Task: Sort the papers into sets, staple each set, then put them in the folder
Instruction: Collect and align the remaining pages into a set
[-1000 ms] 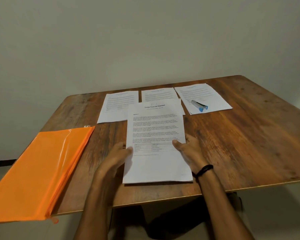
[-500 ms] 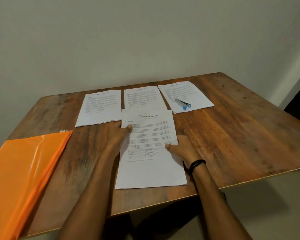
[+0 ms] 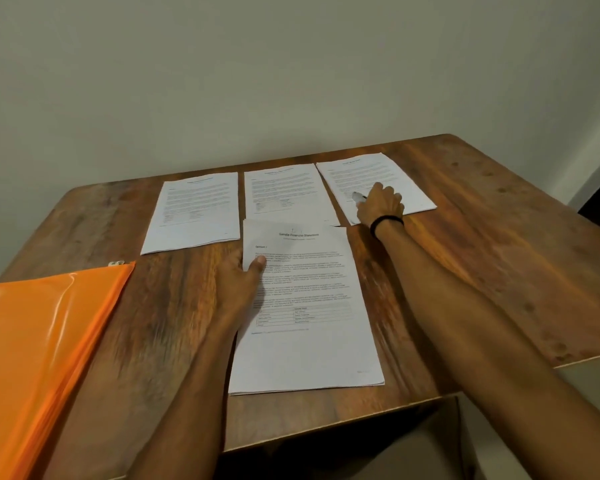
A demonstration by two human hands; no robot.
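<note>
Left hand (image 3: 239, 285) pinched statement stack (image 3: 309, 341) at left edge, thumb on top. Right hand (image 3: 381, 202) covered stapler (image 3: 356, 196) beyond stack's far-right corner (grip hidden). Risk judged: lifting stapler could drag sheet (image 3: 364, 171) beneath it askew.

The printed stack (image 3: 309, 341) lies flat at centre, the left sheet (image 3: 194, 213), middle sheet (image 3: 284, 188) and right sheet (image 3: 371, 171), bearing the half-hidden stapler (image 3: 356, 195), at 12 o'clock, the orange folder (image 3: 42, 341) at 8 o'clock.
</note>
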